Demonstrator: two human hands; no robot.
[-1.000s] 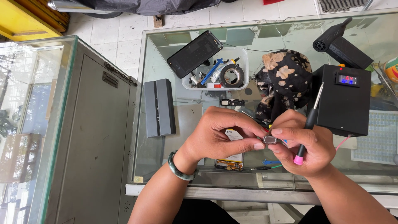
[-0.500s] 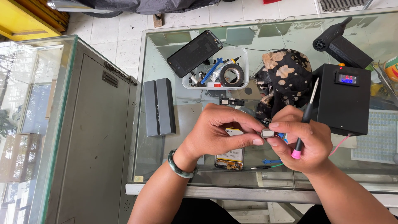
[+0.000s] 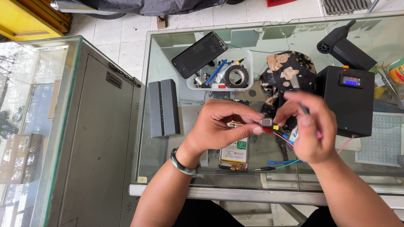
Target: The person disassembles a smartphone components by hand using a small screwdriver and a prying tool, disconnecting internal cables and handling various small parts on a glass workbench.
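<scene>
My left hand (image 3: 221, 126) pinches a small grey metal component (image 3: 266, 122) between thumb and fingertips; red, yellow and blue wires (image 3: 278, 133) trail from it to the right. Just right of it, my right hand (image 3: 311, 134) is blurred with motion and grips a thin dark screwdriver (image 3: 299, 97) that points up and away. A bit of its pink end shows by the palm. Under both hands an opened phone (image 3: 234, 153) lies on the glass table (image 3: 189, 168), its insides facing up. A green bangle circles my left wrist.
Further back stand a black box with a lit digital display (image 3: 347, 103), a black blower (image 3: 345, 44), a patterned black cloth (image 3: 290, 71), a white tray of tools and tape (image 3: 223, 71) and a dark phone (image 3: 199, 54). A grey case (image 3: 164, 107) lies left, beside a metal cabinet (image 3: 97, 138).
My right hand has drawn back from the component and turned, swinging the screwdriver upward. My left hand holds the component in nearly the same spot.
</scene>
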